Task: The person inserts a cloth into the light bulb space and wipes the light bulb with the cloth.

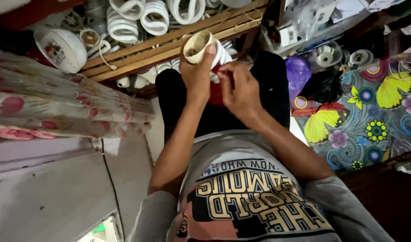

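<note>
Space between the person's lap and the near edge of the wooden crate is tight. The left hand grips a lamp base, a cream-coloured cup with its open end turned up toward the camera, held just above the knees and close to the crate's slatted edge. The right hand is closed in a pinch against the white body of the same piece, beside something red I cannot make out. White spiral tubes fill the crate to its rim. A folded floral cloth crowds the left side, and a patterned mat with butterflies covers the floor at right, its far edge lined with small white parts. A pale grey surface lies at lower left.
</note>
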